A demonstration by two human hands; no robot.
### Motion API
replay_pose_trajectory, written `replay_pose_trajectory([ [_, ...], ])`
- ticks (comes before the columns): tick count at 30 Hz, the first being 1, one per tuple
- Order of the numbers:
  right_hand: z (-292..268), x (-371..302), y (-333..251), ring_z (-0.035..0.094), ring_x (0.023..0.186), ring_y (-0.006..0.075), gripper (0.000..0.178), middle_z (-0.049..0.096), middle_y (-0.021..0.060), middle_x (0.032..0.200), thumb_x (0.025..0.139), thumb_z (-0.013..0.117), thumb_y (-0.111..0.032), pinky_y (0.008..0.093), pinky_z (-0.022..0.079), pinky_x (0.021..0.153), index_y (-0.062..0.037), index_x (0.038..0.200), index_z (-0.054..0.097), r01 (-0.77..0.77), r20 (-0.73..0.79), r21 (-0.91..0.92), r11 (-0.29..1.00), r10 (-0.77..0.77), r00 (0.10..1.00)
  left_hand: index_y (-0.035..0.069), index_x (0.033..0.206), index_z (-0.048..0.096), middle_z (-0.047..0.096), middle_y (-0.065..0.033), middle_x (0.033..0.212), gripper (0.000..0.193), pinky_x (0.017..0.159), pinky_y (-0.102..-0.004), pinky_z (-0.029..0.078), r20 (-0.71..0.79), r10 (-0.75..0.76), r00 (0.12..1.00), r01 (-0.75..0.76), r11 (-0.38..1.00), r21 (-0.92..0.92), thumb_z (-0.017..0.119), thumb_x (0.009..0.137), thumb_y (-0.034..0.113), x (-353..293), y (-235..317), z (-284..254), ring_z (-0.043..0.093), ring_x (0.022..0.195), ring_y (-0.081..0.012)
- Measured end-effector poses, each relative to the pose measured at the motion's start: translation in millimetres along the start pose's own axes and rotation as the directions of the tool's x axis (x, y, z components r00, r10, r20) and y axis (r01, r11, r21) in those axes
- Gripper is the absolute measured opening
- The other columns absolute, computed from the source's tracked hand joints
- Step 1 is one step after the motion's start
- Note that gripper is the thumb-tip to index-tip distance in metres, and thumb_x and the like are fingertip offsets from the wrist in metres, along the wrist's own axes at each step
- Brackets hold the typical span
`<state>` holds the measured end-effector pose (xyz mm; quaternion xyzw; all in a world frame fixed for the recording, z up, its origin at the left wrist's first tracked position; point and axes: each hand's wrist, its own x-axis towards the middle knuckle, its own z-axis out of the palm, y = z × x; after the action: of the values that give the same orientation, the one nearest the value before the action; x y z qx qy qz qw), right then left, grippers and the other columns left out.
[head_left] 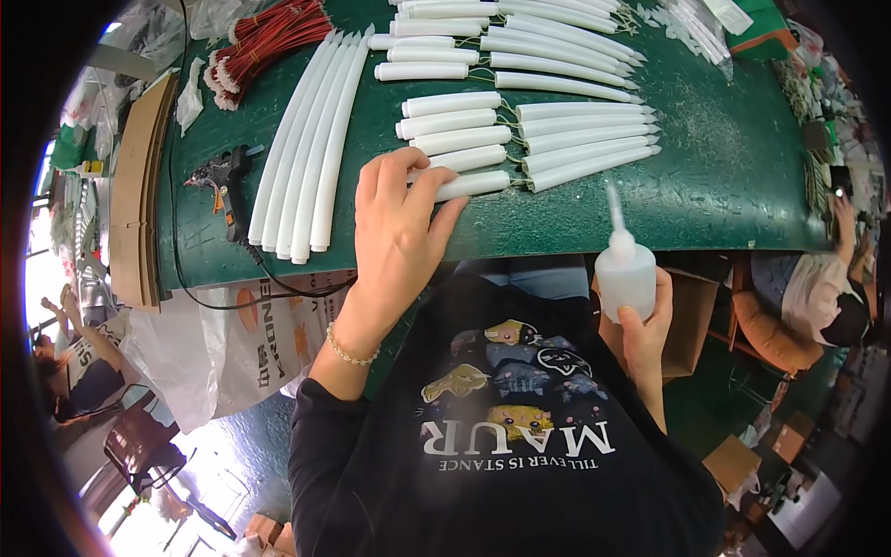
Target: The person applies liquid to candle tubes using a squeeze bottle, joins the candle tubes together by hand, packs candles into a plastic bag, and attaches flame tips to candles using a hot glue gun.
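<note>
My left hand (399,227) reaches over the table with its fingers curled on the end of the nearest short white tube (478,184). Thin wires join that tube to a tapered white candle piece (594,169) lying to its right. Several more such pairs lie in rows beyond. In my right hand (647,330), at the table's front edge, is a translucent white squeeze bottle (626,283), held upright. Its long thin nozzle (615,209) points up, apart from the candle pieces.
Whole white taper candles (311,153) lie left of my left hand. Beyond are red wire bundles (264,46). A dark hot-glue gun (227,190) with a black cable rests near flat cardboard (139,195). Clear bags (691,32) lie far right. Other people are at both sides.
</note>
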<state>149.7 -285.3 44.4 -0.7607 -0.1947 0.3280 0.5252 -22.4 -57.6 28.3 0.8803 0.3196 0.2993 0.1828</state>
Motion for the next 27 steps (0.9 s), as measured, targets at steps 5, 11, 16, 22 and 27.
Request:
replay_pose_trajectory([
  [5, 2, -3, 1, 0.047, 0.099, 0.0153, 0.064, 0.045, 0.0067, 0.106, 0.071, 0.071, -0.028, 0.0299, 0.039, 0.086, -0.002, 0.12, 0.037, 0.17, -0.045, -0.092, 0.981, -0.175, 0.984, 0.004, 0.091, 0.061, 0.051, -0.0088, 0.097, 0.03, 0.077, -0.038, 0.041, -0.028, 0.037, 0.999, -0.037, 0.999, 0.006, 0.074, 0.064, 0.008, 2, 5, -5, 0.049, 0.092, -0.0282],
  [11, 0, -6, 7, 0.045, 0.097, 0.0165, 0.071, 0.042, 0.0084, 0.105, 0.072, 0.071, -0.037, 0.03, 0.037, 0.086, -0.0006, 0.119, 0.033, 0.346, -0.119, -0.16, 0.925, -0.366, 0.923, 0.006, 0.093, 0.061, 0.052, -0.0057, 0.094, 0.03, 0.079, -0.0375, 0.04, -0.039, 0.077, 0.996, -0.075, 0.996, 0.047, 0.073, 0.065, 0.008, 3, 8, -9, 0.049, 0.092, -0.0273],
  [16, 7, -5, -4, 0.048, 0.086, 0.0151, 0.054, 0.047, 0.0089, 0.096, 0.074, 0.069, -0.02, 0.03, 0.04, 0.08, -0.0017, 0.113, 0.035, 0.504, -0.129, -0.055, 0.862, -0.506, 0.853, 0.01, 0.097, 0.062, 0.052, -0.0042, 0.092, 0.03, 0.079, -0.0367, 0.039, -0.034, 0.083, 0.996, -0.08, 0.994, 0.076, 0.071, 0.068, 0.009, 2, 12, -12, 0.05, 0.091, -0.0258],
  [22, 1, -8, -4, 0.046, 0.082, 0.0166, 0.07, 0.046, 0.0109, 0.094, 0.075, 0.068, -0.042, 0.0292, 0.039, 0.073, -0.0024, 0.12, 0.032, 0.595, -0.048, -0.115, 0.795, -0.603, 0.796, 0.008, 0.095, 0.064, 0.053, -0.0057, 0.089, 0.03, 0.077, -0.0352, 0.041, -0.051, 0.079, 0.996, -0.076, 0.996, 0.047, 0.071, 0.067, 0.002, 4, 17, -18, 0.05, 0.088, -0.025],
  [27, 2, -8, -12, 0.045, 0.078, 0.0155, 0.067, 0.046, 0.0111, 0.091, 0.076, 0.067, -0.041, 0.0281, 0.038, 0.069, -0.0025, 0.119, 0.032, 0.629, -0.012, -0.153, 0.762, -0.638, 0.77, 0.011, 0.098, 0.062, 0.051, -0.0038, 0.092, 0.031, 0.078, -0.036, 0.039, -0.036, 0.081, 0.996, -0.08, 0.997, 0.024, 0.07, 0.069, 0.007, 2, 15, -16, 0.049, 0.09, -0.0247],
])
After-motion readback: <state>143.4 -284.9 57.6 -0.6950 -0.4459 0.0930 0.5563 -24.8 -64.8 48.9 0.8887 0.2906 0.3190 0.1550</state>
